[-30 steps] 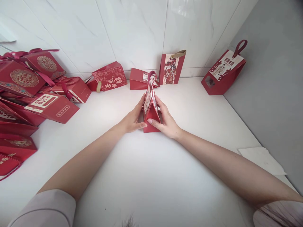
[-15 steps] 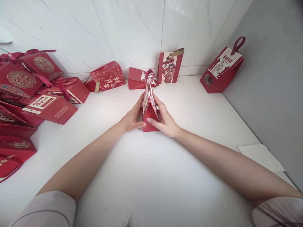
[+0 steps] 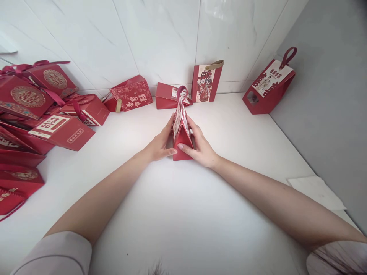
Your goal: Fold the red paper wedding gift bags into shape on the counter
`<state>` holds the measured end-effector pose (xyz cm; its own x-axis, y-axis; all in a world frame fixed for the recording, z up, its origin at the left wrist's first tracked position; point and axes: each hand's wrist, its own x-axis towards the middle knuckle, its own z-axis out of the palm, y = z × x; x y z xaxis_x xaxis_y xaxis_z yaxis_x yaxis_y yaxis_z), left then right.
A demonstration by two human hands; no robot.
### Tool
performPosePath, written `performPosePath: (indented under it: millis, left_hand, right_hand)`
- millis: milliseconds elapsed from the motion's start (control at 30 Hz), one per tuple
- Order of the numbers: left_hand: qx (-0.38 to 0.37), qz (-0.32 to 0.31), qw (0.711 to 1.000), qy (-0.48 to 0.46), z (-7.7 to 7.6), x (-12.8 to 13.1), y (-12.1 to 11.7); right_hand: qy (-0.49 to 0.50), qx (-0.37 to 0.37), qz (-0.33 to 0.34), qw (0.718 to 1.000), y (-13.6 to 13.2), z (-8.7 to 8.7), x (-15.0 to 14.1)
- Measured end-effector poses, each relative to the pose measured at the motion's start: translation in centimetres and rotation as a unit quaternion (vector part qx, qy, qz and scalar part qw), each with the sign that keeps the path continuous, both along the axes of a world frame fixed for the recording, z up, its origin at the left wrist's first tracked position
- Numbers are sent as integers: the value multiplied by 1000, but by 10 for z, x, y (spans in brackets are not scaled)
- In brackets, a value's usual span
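A small red gift box [image 3: 181,138] with white printed side panels and a dark red loop handle stands upright in the middle of the white table [image 3: 177,214]. My left hand [image 3: 159,143] presses against its left side, fingers wrapped up along the panel and thumb at the bottom front. My right hand [image 3: 201,146] grips its right side the same way, with the thumb laid across the red front face. Both hands hold the box between them.
A heap of red gift boxes [image 3: 37,114] with ribbons fills the left side. Along the wall lie a patterned red box [image 3: 132,93] and a flat red box [image 3: 168,95]; a printed bag [image 3: 206,82] stands upright. A handled box [image 3: 269,86] leans at the right corner. White paper [image 3: 317,191] lies at right.
Hands and box stay almost in place; the view has shifted only slightly.
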<state>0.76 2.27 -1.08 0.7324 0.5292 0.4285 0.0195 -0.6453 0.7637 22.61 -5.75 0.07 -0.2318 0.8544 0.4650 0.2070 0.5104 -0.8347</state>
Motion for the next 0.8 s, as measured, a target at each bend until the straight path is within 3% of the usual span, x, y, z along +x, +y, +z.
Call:
performPosePath:
  millis: [800]
  left_hand:
    - [43, -9, 999, -12, 4, 2, -1]
  right_hand:
    - [-4, -6, 0, 1000, -1, 3, 0]
